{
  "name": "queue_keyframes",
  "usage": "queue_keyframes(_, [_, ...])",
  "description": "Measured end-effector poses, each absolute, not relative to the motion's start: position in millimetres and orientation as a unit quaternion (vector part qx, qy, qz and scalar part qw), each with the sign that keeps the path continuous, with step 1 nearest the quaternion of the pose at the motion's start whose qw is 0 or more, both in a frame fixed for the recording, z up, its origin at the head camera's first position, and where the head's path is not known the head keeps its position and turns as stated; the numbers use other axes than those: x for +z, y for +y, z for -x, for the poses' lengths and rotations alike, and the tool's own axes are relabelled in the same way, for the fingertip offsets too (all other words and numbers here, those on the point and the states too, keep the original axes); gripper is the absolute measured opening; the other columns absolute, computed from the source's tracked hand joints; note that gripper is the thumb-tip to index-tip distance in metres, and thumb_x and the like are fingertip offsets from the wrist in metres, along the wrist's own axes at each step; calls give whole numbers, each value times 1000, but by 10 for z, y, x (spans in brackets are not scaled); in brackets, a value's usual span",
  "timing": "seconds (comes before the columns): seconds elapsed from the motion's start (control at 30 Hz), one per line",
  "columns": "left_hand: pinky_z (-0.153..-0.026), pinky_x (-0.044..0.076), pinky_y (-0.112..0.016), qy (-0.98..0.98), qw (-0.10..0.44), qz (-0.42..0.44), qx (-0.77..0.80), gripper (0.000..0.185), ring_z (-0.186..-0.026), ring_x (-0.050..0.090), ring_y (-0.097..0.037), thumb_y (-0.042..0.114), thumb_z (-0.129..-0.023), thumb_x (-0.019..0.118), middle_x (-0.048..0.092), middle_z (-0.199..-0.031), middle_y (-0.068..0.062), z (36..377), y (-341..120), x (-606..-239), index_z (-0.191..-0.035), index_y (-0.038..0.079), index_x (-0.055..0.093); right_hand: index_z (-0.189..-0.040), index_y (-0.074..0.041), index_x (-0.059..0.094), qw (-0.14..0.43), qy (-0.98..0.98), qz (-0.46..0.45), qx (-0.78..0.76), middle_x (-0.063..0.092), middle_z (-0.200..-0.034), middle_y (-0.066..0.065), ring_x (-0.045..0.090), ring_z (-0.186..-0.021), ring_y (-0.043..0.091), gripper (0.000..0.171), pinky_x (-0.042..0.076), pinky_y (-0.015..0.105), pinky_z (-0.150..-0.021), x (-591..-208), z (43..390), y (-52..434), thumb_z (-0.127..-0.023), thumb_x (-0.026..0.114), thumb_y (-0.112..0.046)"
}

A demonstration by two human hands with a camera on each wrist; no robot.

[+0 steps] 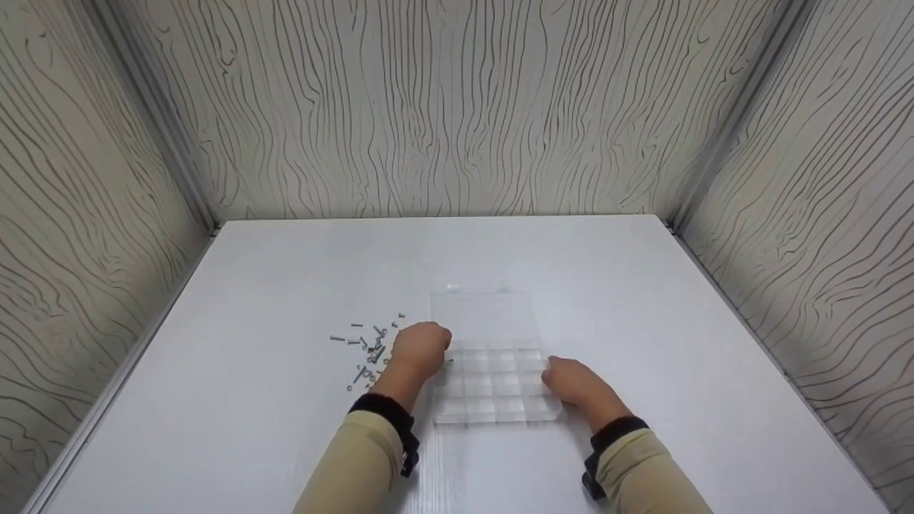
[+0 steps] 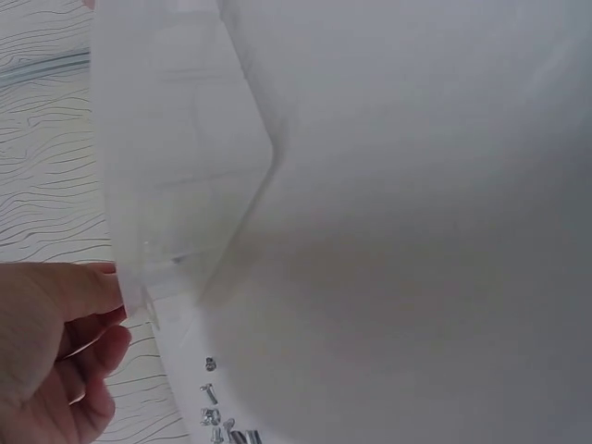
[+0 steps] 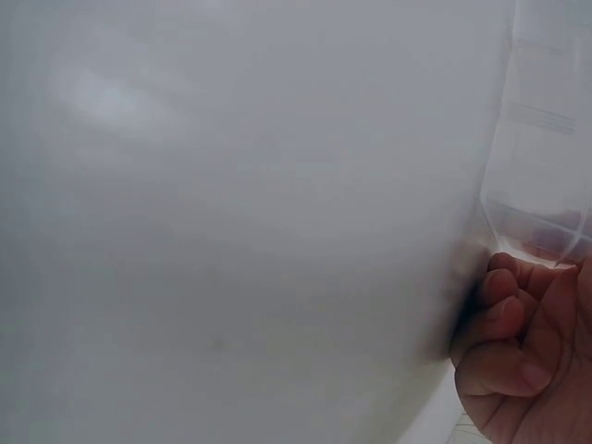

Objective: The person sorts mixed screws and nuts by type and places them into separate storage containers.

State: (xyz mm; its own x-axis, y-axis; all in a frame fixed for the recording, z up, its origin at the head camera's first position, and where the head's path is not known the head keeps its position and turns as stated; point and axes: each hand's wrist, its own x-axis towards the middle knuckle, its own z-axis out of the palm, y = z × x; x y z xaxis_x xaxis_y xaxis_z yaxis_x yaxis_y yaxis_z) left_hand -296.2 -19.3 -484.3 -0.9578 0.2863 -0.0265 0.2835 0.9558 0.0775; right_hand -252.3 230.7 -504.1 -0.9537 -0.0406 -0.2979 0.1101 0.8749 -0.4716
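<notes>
A clear plastic compartment box point(image 1: 478, 408) lies in the middle of the white table, its lid point(image 1: 480, 314) folded back on the far side. The left hand point(image 1: 420, 348) grips the box's left side; in the left wrist view its thumb and forefinger pinch the edge near a corner of the box point(image 2: 185, 129). On the opposite side the right hand point(image 1: 580, 382) holds the box's edge. The right wrist view shows that hand's curled fingers point(image 3: 504, 365) at the corner of the box wall point(image 3: 536, 153). Small loose screws and nuts point(image 1: 378, 352) lie just left of the left hand.
The white table point(image 1: 678, 400) runs back to a wood-grain patterned wall point(image 1: 428, 107), with similar panels on the left and right. The scattered screws also show low in the left wrist view, below the box. A wrist camera sits under each cuff.
</notes>
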Motion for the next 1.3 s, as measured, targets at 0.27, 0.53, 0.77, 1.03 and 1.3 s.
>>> queue_keyframes(0.27, [-74,51,-31,987,35,-140,76,11,-82,60,-16,13,-82,64,64,-85,1,2989,-247,-4816,-91,17,68,-121,4,51,147,957,-10,-251,60,-109,19,57,-98,30,37,44,49,-90,-5074,2529,2326,-90,40,-12])
queue_keyframes(0.53, [-73,52,-33,988,20,-105,112,14,-83,61,-19,7,-83,60,64,-87,-3,3034,-481,-4778,-94,13,67,-122,2,52,146,954,-21,-260,60,-111,18,56,-99,30,38,43,50,-91,-5085,2531,2320,-89,40,-12])
queue_keyframes(0.77, [-76,52,-34,992,41,-82,92,14,-88,61,-21,3,-81,62,64,-91,-5,3009,-695,-4772,-92,11,66,-119,1,53,141,957,-12,-255,61,-109,17,57,-96,29,36,44,48,-88,-5093,2539,2333,-89,41,-13])
queue_keyframes(1.03, [-79,52,-37,993,73,-83,51,23,-93,61,-24,6,-83,60,65,-99,-10,2887,-833,-4786,-105,8,65,-124,3,49,142,956,-13,-255,59,-112,20,56,-99,31,39,44,48,-89,-5068,2530,2306,-91,40,-14])
queue_keyframes(1.3, [-73,52,-37,989,108,-99,31,17,-76,60,-21,9,-77,67,65,-84,-8,2811,-823,-4816,-94,8,67,-120,1,53,130,960,4,-247,62,-105,16,58,-95,30,35,44,49,-89,-5072,2512,2302,-90,41,-12])
